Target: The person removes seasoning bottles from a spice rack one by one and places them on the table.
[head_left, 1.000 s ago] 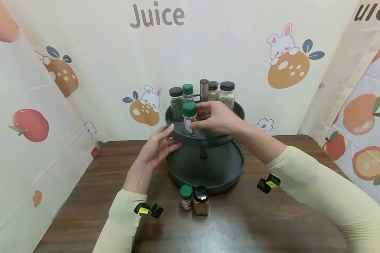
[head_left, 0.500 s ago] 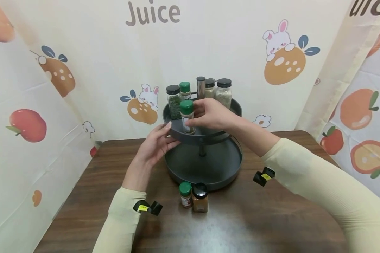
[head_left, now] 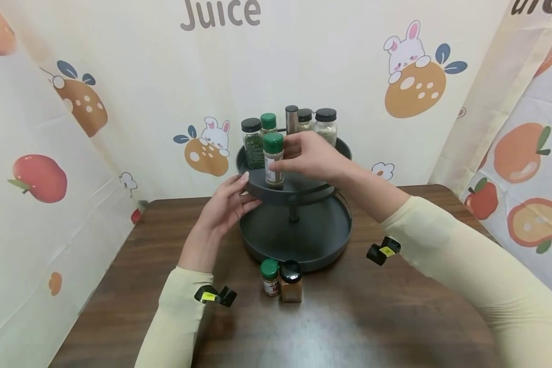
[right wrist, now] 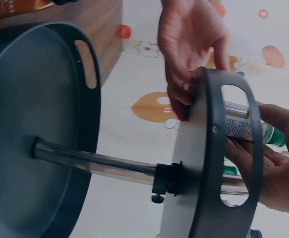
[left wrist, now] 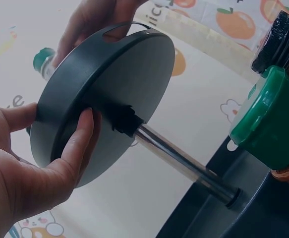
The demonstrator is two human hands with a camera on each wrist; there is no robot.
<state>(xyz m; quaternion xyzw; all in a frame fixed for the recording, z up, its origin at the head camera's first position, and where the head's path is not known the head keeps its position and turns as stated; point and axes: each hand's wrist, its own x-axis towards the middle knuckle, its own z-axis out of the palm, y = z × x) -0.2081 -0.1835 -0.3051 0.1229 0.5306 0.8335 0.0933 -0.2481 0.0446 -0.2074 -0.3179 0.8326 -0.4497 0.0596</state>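
A two-tier dark grey turntable rack stands on the table, with an upper tray (head_left: 303, 197) on a metal post (right wrist: 99, 161). My left hand (head_left: 221, 209) holds the upper tray's left edge, thumb on the outer wall and fingers beneath, as the left wrist view shows. With thumb and fingers, my right hand (head_left: 315, 156) grips a green-capped spice jar (head_left: 273, 166) upright at the tray's front left. Behind that jar stand a black-capped jar of green herbs (head_left: 253, 145), another green-capped jar (head_left: 269, 121) and two black-capped jars of pale contents, one at the right (head_left: 326, 125).
The lower tray (head_left: 299, 237) spreads beneath the upper one. In front of it on the wooden table (head_left: 372, 317) stand a small green-capped jar (head_left: 270, 278) and a black-capped jar of orange-brown spice (head_left: 291, 286). A printed curtain (head_left: 156, 76) hangs behind and at both sides.
The head view has shifted slightly, so the whole scene sits a little higher and further left. Both hands keep their holds on the tray and the jar.
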